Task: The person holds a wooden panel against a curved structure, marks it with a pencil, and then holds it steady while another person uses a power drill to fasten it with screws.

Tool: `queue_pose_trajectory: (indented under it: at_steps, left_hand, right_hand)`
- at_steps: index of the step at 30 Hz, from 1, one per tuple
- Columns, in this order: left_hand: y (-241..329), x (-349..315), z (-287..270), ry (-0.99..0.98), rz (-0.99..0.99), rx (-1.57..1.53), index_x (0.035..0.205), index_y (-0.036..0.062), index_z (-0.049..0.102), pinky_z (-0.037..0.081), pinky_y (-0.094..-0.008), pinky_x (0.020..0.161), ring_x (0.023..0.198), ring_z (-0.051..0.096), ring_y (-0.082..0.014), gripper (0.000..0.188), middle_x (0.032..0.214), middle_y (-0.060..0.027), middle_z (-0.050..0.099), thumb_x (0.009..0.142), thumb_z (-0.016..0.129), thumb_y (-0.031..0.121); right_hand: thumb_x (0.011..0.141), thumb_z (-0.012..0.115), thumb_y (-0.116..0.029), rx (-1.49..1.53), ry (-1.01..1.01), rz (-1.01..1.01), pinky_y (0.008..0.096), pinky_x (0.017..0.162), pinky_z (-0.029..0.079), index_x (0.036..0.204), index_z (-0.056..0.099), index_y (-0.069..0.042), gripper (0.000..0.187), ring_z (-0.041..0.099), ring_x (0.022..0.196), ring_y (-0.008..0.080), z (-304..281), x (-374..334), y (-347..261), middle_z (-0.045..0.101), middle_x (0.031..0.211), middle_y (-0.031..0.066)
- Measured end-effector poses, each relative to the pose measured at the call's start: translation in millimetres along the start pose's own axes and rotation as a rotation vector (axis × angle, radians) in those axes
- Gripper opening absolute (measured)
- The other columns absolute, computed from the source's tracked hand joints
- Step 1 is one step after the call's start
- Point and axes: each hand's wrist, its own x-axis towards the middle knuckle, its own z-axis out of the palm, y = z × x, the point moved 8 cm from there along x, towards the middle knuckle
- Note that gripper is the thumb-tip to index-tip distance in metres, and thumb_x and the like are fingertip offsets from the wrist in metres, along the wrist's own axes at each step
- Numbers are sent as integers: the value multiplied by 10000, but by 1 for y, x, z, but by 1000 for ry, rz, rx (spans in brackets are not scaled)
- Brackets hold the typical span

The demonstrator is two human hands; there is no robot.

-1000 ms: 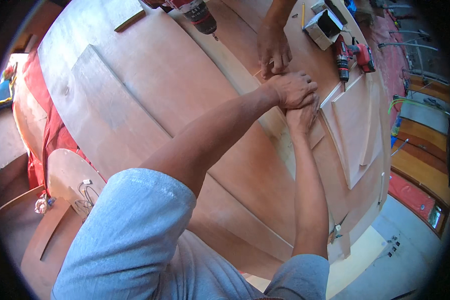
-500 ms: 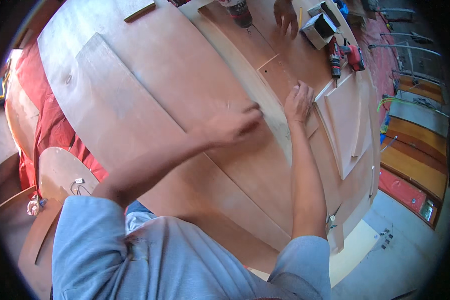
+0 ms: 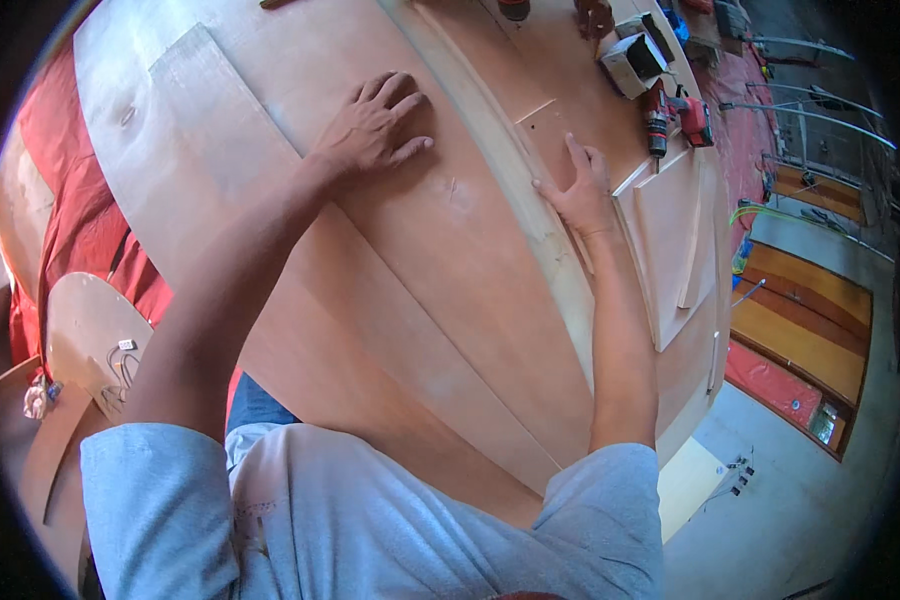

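My left hand (image 3: 375,125) lies with fingers spread on a large, smooth, curved plywood panel (image 3: 410,270). Beyond a pale wooden strip (image 3: 515,195) running along that panel, my right hand (image 3: 582,195) rests with thumb and fingers apart. It touches the edge of a thin brown board (image 3: 545,130) with a small dark hole in it. Neither hand appears to grip anything. Right of my right hand lies a stack of thin wooden pieces (image 3: 660,230), with a red and black cordless drill (image 3: 675,120) at its far end.
Another person's hand (image 3: 595,18) shows at the top, near a white open box (image 3: 635,65) and the tip of a second drill (image 3: 514,8). Red sheeting (image 3: 95,190) hangs at left behind a rounded wooden piece (image 3: 90,310). Orange-brown panels (image 3: 805,300) stand at far right.
My left hand has moved up and left, from a blurred closed shape near the pale strip to flat on the panel. My right hand's fingers have spread. The second drill has moved up, mostly out of view.
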Motion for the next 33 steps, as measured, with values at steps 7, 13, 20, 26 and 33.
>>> queue_pose_trajectory:
  at_steps: [7,13,20,26,33]
  left_hand:
    - [0,4,2,14,13,48,1403,116,549,355,-517,1181,1450,398,-393,594,1496,-170,468,961,624,505]
    - [2,5,-2,12,-14,15,1391,113,552,346,-519,1196,1459,390,-400,571,1505,-174,462,958,633,476]
    - [-2,6,5,-16,-29,21,1395,112,552,333,-535,1202,1467,388,-401,575,1520,-192,461,954,642,470]
    - [-6,6,10,-37,-33,52,1430,116,541,329,-531,1205,1470,386,-402,611,1523,-194,463,953,642,485]
    - [-5,5,7,-61,-47,24,1431,131,534,337,-532,1200,1470,384,-402,602,1530,-188,451,954,636,484]
  right_hand:
    - [907,784,-474,1256,-529,430,444,1032,538,1482,546,-36,761,668,1192,317,-26,-14,3,665,1345,194]
    - [955,640,-645,2053,-736,599,580,973,577,1566,411,-4,915,656,1221,396,-9,-67,-48,609,1433,233]
    - [921,648,-671,2109,-802,534,674,976,558,1591,380,-28,967,629,1250,468,7,-65,-49,551,1460,313]
    - [952,635,-634,2052,-783,555,691,972,554,1595,394,-58,896,612,1294,459,5,-59,-34,550,1504,253]
    - [988,661,-529,2026,-718,653,556,944,601,1451,563,-3,708,710,1133,361,12,-40,-13,699,1311,204]
